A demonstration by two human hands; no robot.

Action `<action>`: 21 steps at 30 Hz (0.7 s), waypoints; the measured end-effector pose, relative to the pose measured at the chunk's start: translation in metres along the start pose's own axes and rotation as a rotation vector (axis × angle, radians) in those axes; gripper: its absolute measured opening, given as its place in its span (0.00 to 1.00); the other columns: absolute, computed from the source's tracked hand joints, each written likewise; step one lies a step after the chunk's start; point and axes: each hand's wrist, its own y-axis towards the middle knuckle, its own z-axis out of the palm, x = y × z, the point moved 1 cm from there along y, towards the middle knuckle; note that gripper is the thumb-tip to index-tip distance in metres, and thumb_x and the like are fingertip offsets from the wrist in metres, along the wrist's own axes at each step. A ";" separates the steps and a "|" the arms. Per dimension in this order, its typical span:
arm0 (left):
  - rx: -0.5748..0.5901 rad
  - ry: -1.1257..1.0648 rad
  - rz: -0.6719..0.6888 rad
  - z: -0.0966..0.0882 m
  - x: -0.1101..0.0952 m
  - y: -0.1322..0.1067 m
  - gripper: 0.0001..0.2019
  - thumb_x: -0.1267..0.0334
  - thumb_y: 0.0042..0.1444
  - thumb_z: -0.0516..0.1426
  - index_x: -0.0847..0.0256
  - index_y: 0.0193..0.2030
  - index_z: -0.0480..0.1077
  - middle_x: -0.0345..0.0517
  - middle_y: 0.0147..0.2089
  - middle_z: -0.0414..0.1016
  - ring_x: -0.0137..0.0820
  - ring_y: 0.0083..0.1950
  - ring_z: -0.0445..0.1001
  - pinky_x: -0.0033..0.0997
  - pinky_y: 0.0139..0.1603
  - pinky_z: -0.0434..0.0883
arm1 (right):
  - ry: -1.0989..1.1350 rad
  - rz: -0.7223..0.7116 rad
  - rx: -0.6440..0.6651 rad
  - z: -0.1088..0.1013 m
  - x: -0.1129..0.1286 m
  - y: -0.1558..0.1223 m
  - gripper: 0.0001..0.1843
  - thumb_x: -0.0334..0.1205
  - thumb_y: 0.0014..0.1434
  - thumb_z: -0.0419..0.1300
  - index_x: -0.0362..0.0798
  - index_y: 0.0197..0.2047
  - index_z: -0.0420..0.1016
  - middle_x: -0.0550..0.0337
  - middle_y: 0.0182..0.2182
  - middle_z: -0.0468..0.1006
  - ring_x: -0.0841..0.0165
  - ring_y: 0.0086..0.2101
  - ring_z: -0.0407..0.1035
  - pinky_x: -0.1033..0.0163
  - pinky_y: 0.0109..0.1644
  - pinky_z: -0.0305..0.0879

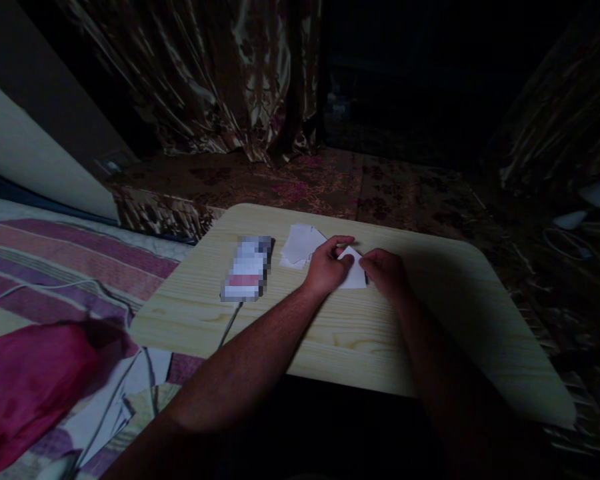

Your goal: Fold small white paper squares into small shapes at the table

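Between my two hands is a small piece of white paper, tilted a little over the wooden table. My left hand grips its left side, the thumb lying on top and the index finger reaching past the upper edge. At its right edge, my right hand pinches the paper between thumb and fingers. Just beyond my left hand lies a loose pile of white paper pieces. Left of that pile rests a phone with a blurred screen and a cable running from its lower end.
The light wood table has rounded corners. A bed with a striped cover adjoins it at left, holding a pink cloth-like item, white sheets and cables. Patterned curtains hang behind. The room is dim.
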 end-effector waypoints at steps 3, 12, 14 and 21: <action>-0.081 -0.024 0.035 -0.003 -0.001 0.003 0.21 0.69 0.45 0.60 0.58 0.49 0.73 0.37 0.26 0.70 0.23 0.23 0.63 0.23 0.24 0.60 | 0.033 0.009 0.100 0.001 0.000 0.000 0.12 0.48 0.50 0.62 0.47 0.29 0.73 0.65 0.19 0.73 0.72 0.21 0.64 0.66 0.26 0.58; 0.000 0.054 0.005 -0.002 -0.001 0.001 0.18 0.71 0.44 0.58 0.60 0.45 0.73 0.37 0.27 0.70 0.24 0.25 0.65 0.23 0.25 0.62 | 0.167 0.072 -0.117 -0.005 0.002 0.001 0.11 0.47 0.48 0.62 0.48 0.28 0.69 0.65 0.19 0.72 0.71 0.20 0.64 0.66 0.23 0.59; 0.087 0.095 -0.013 0.001 -0.001 -0.001 0.15 0.69 0.44 0.59 0.62 0.41 0.74 0.38 0.26 0.71 0.25 0.25 0.66 0.24 0.26 0.63 | 0.160 0.055 -0.159 -0.007 0.003 0.001 0.13 0.48 0.48 0.62 0.47 0.30 0.71 0.63 0.21 0.74 0.70 0.21 0.65 0.65 0.25 0.61; 0.005 0.114 -0.092 -0.001 0.008 0.003 0.12 0.55 0.49 0.60 0.63 0.32 0.76 0.42 0.27 0.75 0.27 0.26 0.69 0.25 0.27 0.64 | 0.250 0.034 -0.084 -0.006 0.004 0.001 0.15 0.49 0.50 0.62 0.45 0.35 0.75 0.64 0.20 0.72 0.71 0.21 0.65 0.65 0.25 0.61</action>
